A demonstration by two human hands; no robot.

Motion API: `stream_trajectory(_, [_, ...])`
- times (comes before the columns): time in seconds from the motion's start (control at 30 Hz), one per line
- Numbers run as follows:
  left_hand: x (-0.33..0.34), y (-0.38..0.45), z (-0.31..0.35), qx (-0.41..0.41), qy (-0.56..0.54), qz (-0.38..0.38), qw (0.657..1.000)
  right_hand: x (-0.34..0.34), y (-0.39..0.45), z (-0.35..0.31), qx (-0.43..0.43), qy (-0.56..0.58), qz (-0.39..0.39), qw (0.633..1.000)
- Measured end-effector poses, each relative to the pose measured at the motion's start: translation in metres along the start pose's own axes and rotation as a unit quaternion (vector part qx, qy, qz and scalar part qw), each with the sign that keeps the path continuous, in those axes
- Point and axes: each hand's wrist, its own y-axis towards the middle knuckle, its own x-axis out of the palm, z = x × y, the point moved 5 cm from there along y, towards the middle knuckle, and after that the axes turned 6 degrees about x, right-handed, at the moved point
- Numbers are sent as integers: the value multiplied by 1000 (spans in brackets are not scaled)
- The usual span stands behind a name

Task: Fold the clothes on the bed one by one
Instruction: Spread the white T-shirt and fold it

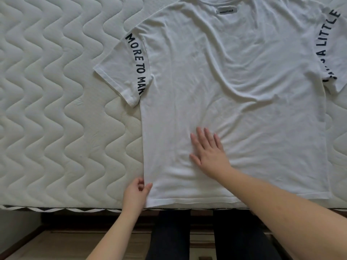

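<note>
The white cotton T-shirt with black lettering on its sleeves (pixel 234 81) lies spread flat on the cream quilted mattress with a wavy stitch pattern (pixel 56 109), collar away from the person and hem along the mattress's near edge. The left hand (pixel 136 194) pinches the shirt's side seam just above the hem corner, thumb and fingers curled on the fabric. The right hand (pixel 208 152) rests flat on the lower body of the shirt, fingers straight, holding nothing. The step in hand looks like smoothing before the first fold. To do it well, keep the pinched corner taut while the flat palm sweeps the creases outward toward the far side seam, pressing lightly so the cloth doesn't bunch ahead of the fingers.
</note>
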Motion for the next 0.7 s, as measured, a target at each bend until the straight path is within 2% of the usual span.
stream_trajectory(0.1, [1,-10,-7,12,47,12,999,16,-26,-15,-162,-59,-33,985])
stream_trajectory(0.17, [-4,-18,-2,24,73,60,995,16,-34,-14,-202,-64,-30,977])
stream_trajectory(0.23, [-10,-21,11,58,99,110,987,-1,-29,-2,-144,-23,5,989])
stream_trajectory(0.3, [-8,-16,34,117,125,132,976,-19,-19,19,-43,16,30,998])
stream_trajectory(0.4, [6,2,84,226,162,152,948,-46,-5,65,83,82,64,991])
stream_trajectory(0.53, [47,31,173,357,251,107,893,-67,9,136,210,143,75,964])
stream_trajectory(0.63, [87,46,241,427,308,71,847,-74,5,183,250,140,88,954])
stream_trajectory(0.7, [114,51,286,463,339,40,818,-73,-3,206,256,128,71,956])
